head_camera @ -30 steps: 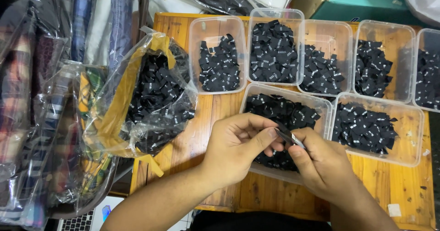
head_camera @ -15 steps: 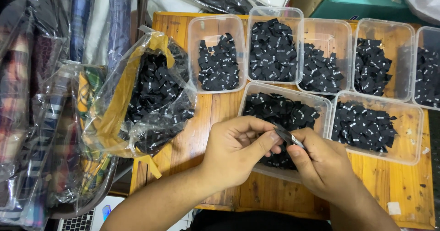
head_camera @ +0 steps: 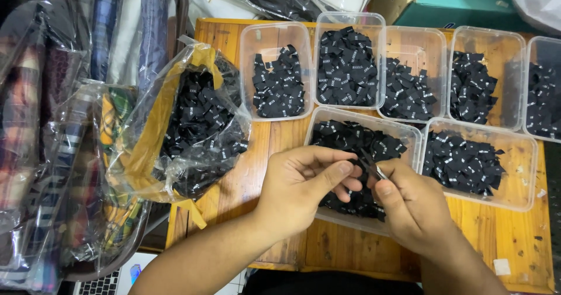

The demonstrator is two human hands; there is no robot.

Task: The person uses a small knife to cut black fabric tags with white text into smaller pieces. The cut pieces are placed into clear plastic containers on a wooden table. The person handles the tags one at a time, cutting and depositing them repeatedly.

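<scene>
At the left edge of the worktop (head_camera: 234, 184) a clear plastic bag (head_camera: 193, 125) with a mustard-yellow lining spills small black fabric labels, and beside it hang bagged, folded garments (head_camera: 52, 154). Along the far edge stands a row of clear plastic tubs, the leftmost (head_camera: 276, 73) partly filled with black labels. Nearer the front edge, the left hand (head_camera: 298, 184) hovers over the near-left tub (head_camera: 362, 166), thumb and forefinger pinched narrow around a small black label (head_camera: 363, 165), though the fingers hide much of it. The right hand (head_camera: 412, 204) meets it from the right, its grip closed on slim metal tweezers (head_camera: 374, 169), whose long axis runs up and to the left, the tip touching the label at the left fingertips. Both hands are at the label; the tweezer tip lies just right of it. A second near tub (head_camera: 479, 166) sits by the right edge
</scene>
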